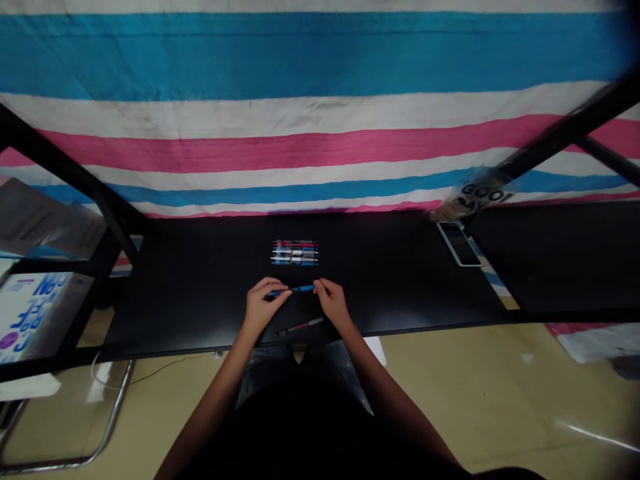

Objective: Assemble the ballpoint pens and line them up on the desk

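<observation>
A blue pen (301, 289) lies level between my two hands, above the black table (200, 293). My left hand (263, 301) pinches its left end with thumb and fingers. At its right end, the fingertips of my right hand (330, 298) are closed on it. Farther back, several pens (295, 253) lie side by side in a stack of rows, with red, white and blue parts. Nearer the front edge, a dark pen with a reddish part (300, 327) rests at a slight slant, below my hands.
A phone (459, 244) lies at the table's right end, beside a clear plastic bag with lettering (475, 197). Black metal posts (540, 147) rise at both ends. A printed box (37, 313) stands at the left. Striped cloth (300, 153) hangs behind.
</observation>
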Motion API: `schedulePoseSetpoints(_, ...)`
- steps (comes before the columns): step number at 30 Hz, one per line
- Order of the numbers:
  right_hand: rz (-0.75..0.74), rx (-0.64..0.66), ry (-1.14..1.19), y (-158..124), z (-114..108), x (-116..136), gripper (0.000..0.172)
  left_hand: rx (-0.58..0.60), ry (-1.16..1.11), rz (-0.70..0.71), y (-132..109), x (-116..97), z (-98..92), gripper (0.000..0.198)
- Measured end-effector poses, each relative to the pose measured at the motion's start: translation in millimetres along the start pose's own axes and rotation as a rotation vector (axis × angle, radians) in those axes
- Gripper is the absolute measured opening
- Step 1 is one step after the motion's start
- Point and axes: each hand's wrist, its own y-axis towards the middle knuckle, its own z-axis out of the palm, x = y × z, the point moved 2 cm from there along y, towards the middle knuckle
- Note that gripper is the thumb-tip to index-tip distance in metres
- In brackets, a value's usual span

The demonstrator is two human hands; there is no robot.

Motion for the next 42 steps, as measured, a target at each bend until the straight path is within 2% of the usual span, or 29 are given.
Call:
schedulePoseSetpoints(3, 0.016, -0.007, 0.015, 0, 0, -2, 0.05, -0.165, -0.406, -0.274, 6, 0, 4.8, 0.036)
schedulePoseSetpoints(5, 0.003, 0.015, 0.005, 0, 1, -1, 0.05, -0.127, -0.604, -0.394, 11, -1, 10.7, 0.048)
schedulePoseSetpoints(6, -0.004, 0.023, -0.005, 0, 2, -1, 0.05, -0.068, -0.656, -0.433, 13, -3, 14.1, 0.052)
schedulePoseSetpoints(9, -0.016, 0.035, -0.03, 0, 4, 0, 0.051, 0.056, -0.715, -0.454, 17, -8, 22.8, 0.06)
schedulePoseSetpoints(11, -0.02, 0.035, -0.037, 0, 4, 0, 0.051, 0.064, -0.755, -0.432, 18, -10, 27.0, 0.058)
schedulePoseSetpoints(13, -0.022, 0.035, -0.04, 0, 4, 0, 0.05, 0.036, -0.842, -0.439, 20, -9, 29.9, 0.053)
schedulePoseSetpoints(16, -0.021, 0.032, -0.029, 1, 4, -2, 0.046, -0.02, -1.049, -0.53, 22, -8, 30.7, 0.047)
schedulePoseSetpoints(21, -0.024, 0.012, -0.017, 1, 5, 0, 0.029, -0.116, -1.393, -0.654, 23, -6, 21.7, 0.038)
schedulePoseSetpoints(25, -0.062, 0.032, -0.046, 1, 8, 0, 0.023, -0.092, -1.437, -0.726, 24, -5, 18.3, 0.032)
schedulePoseSetpoints(31, -0.063, 0.0, -0.075, 3, 8, -11, 0.021, -0.088, -1.326, -0.743, 26, -7, 21.4, 0.041)
schedulePoseSetpoints(36, -0.075, -0.006, -0.07, 3, 8, -11, 0.02, -0.074, -1.345, -0.741, 27, -8, 21.2, 0.037)
schedulePoseSetpoints(42, -0.081, -0.001, -0.069, 3, 8, -10, 0.022, -0.108, -1.298, -0.749, 26, -7, 21.7, 0.045)
